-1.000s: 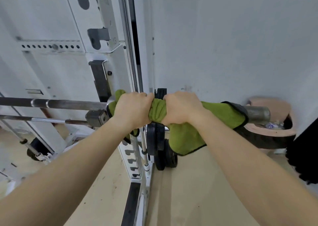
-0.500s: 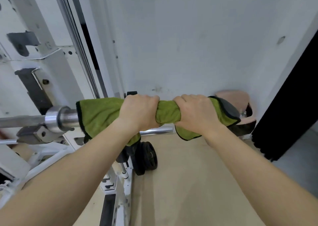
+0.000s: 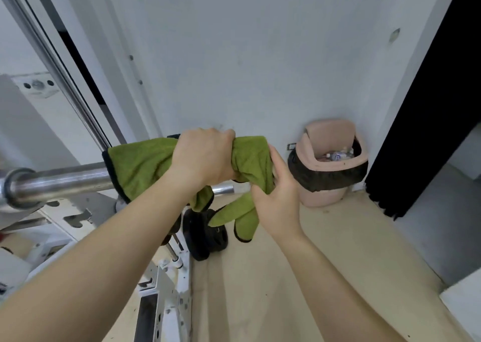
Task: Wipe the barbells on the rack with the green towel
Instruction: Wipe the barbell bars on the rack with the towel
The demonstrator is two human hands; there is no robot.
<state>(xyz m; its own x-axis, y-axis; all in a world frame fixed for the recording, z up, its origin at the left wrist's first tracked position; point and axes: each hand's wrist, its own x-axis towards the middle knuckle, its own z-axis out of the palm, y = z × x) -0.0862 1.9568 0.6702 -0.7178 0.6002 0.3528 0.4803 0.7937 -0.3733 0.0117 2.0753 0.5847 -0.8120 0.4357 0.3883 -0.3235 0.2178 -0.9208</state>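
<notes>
A steel barbell sleeve (image 3: 59,179) runs in from the left at mid-height. The green towel (image 3: 138,163) with black trim is wrapped over the sleeve's right end. My left hand (image 3: 204,159) is clenched over the towel and the bar under it. Past the bar's end, my right hand (image 3: 279,193) holds the towel's loose part, which hangs down in two flaps. A second, thinner bar end (image 3: 225,187) shows just below the towel.
The white rack frame (image 3: 166,308) stands at the lower left, with black weight plates (image 3: 205,233) stored low on it. A pink waste bin (image 3: 330,159) with a black liner stands in the corner against the wall. A black curtain (image 3: 426,107) hangs on the right.
Both hands have slid the towel rightward along the sleeve to its end. My right hand has come off the bar and now holds the hanging part of the towel. The view has turned right.
</notes>
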